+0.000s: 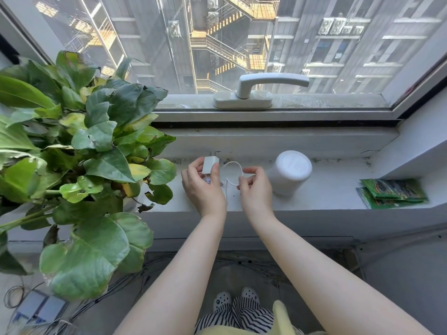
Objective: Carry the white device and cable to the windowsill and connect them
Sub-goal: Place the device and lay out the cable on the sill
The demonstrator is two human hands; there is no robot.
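A white cylindrical device (290,171) stands upright on the white windowsill (333,197), just right of my hands. My left hand (203,187) holds a small white plug adapter (210,164) above the sill. My right hand (252,189) pinches a thin white cable (232,163) that loops up between the two hands. The cable's end is hidden by my fingers. Whether the cable is joined to the adapter cannot be told.
A large leafy potted plant (79,151) crowds the sill's left end. Green packets (391,193) lie at the right end. A window handle (263,87) sits on the frame behind. Loose wires (121,286) run over the floor below.
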